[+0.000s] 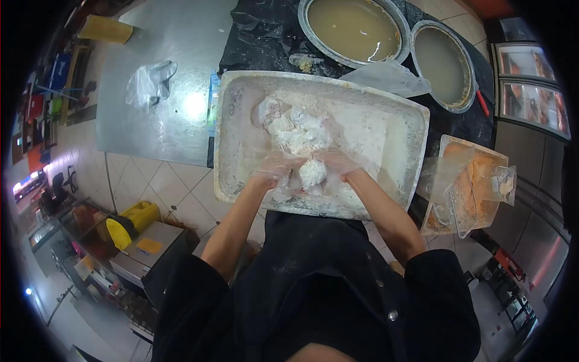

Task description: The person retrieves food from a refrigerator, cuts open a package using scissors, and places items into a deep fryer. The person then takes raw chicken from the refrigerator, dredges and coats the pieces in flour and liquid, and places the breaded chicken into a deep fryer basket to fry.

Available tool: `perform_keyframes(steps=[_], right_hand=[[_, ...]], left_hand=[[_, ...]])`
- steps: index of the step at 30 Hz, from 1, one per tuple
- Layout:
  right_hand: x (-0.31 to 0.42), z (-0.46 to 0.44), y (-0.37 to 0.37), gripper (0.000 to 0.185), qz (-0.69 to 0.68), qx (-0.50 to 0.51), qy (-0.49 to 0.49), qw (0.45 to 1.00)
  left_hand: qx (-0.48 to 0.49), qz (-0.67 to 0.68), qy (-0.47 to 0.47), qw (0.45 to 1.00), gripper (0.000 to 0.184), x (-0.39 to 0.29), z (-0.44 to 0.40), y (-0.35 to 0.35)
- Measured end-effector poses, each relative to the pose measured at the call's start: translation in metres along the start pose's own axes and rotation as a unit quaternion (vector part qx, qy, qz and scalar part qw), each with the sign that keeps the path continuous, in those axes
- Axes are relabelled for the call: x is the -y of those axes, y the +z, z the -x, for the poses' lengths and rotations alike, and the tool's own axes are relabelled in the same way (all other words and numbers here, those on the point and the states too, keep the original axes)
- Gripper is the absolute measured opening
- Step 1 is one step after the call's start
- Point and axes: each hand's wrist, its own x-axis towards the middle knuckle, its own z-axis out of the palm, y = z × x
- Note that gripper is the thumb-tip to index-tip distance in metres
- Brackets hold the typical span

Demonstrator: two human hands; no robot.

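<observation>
A large white tub (386, 154) dusted with flour stands in front of me. Inside it, at the near side, my left hand (278, 167) and my right hand (335, 163), both in clear plastic gloves, are closed on a flour-coated piece (312, 174) between them. The fingers of both hands meet at the top of this piece. Just beyond them lies a heap of flour-covered pieces (298, 130), with one lump (271, 111) at its far left.
Behind the tub stand two metal bowls of cloudy liquid, a larger one (353, 30) and a smaller one (443, 66). An orange-stained tray (476, 181) is at the right. A plastic bag (151, 81) lies on the metal table (163, 127) at the left.
</observation>
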Motion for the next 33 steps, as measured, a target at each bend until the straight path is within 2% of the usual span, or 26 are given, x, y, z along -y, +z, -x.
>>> perform_keyframes(steps=[3,6,7,8,10,11,12,13,15,17,18,20,21,23,24,25,26,27,28,30,32,33], right_hand=[[0.023,0.004,0.012,0.059,0.061,-0.141,0.017,0.988],[0.066,0.026,0.032,0.056,0.141,-0.208,-0.094,0.964],[0.065,0.027,0.031,0.053,0.115,-0.203,-0.237,0.943],[0.063,0.029,0.022,0.053,0.12,-0.189,-0.214,0.951],[0.055,0.037,-0.01,0.053,0.131,-0.155,-0.167,0.965],[0.05,0.03,-0.043,0.055,0.095,-0.176,-0.048,0.979],[0.038,0.01,-0.064,0.057,0.048,-0.185,-0.003,0.982],[0.027,-0.011,-0.084,0.059,-0.001,-0.197,0.04,0.98],[-0.004,-0.058,-0.102,0.061,-0.115,-0.203,-0.03,0.972],[-0.003,-0.091,-0.084,0.057,-0.133,-0.151,-0.111,0.973],[-0.02,-0.12,-0.085,0.055,0.002,-0.133,-0.212,0.968],[-0.015,-0.132,-0.063,0.05,0.046,-0.108,-0.231,0.966],[0.028,-0.105,-0.028,0.048,-0.046,-0.102,-0.152,0.982],[0.059,-0.074,-0.006,0.045,-0.176,-0.043,-0.071,0.981],[0.055,-0.065,-0.006,0.044,-0.217,0.009,-0.066,0.974],[0.052,-0.055,-0.009,0.043,-0.259,0.06,-0.058,0.962],[0.064,-0.038,-0.02,0.043,-0.077,0.046,-0.065,0.994],[0.086,-0.014,-0.039,0.044,0.111,0.031,-0.071,0.991],[0.093,0.001,-0.056,0.044,0.296,0.017,-0.075,0.952],[0.07,0.021,-0.074,0.048,0.309,-0.129,0.005,0.942],[0.057,0.029,-0.057,0.049,0.102,-0.108,0.098,0.984],[0.047,0.03,-0.048,0.051,-0.005,-0.096,0.143,0.985]], left_hand=[[-0.025,-0.205,0.213,0.955,0.049,0.001,0.007,-0.005],[-0.304,-0.167,0.308,0.886,0.062,-0.063,0.061,0.035],[-0.281,-0.101,0.33,0.896,0.065,-0.076,0.067,0.033],[-0.256,-0.035,0.349,0.901,0.068,-0.089,0.07,0.027],[-0.312,-0.031,0.32,0.894,0.071,-0.086,0.044,-0.003],[-0.393,-0.092,0.271,0.874,0.072,-0.063,-0.001,-0.033],[-0.468,-0.154,0.218,0.842,0.074,-0.055,-0.027,-0.053],[-0.433,-0.195,0.202,0.857,0.075,-0.063,-0.034,-0.063],[-0.358,-0.275,0.176,0.875,0.08,-0.08,-0.044,-0.073],[-0.27,-0.163,0.211,0.925,0.08,-0.111,-0.022,-0.054],[-0.225,-0.106,0.226,0.942,0.08,-0.123,-0.011,-0.047],[-0.245,-0.162,0.119,0.949,0.075,-0.131,-0.01,-0.048],[-0.253,-0.189,0.066,0.947,0.073,-0.134,-0.011,-0.049],[-0.266,-0.178,0.113,0.94,0.068,-0.122,0.002,-0.052],[-0.272,-0.173,0.132,0.937,0.065,-0.112,0.009,-0.057],[-0.189,-0.129,0.088,0.97,0.06,-0.097,0.01,-0.075],[-0.165,-0.071,0.126,0.976,0.059,-0.073,0.01,-0.087],[-0.141,-0.011,0.167,0.976,0.058,-0.042,0.012,-0.094],[-0.117,0.049,0.207,0.97,0.058,-0.021,0.02,-0.094],[-0.2,0.049,0.199,0.958,0.056,-0.036,0.062,-0.055],[-0.256,0.028,0.169,0.951,0.055,-0.036,0.06,-0.033],[-0.27,0.005,0.141,0.953,0.055,-0.018,0.037,-0.033]])
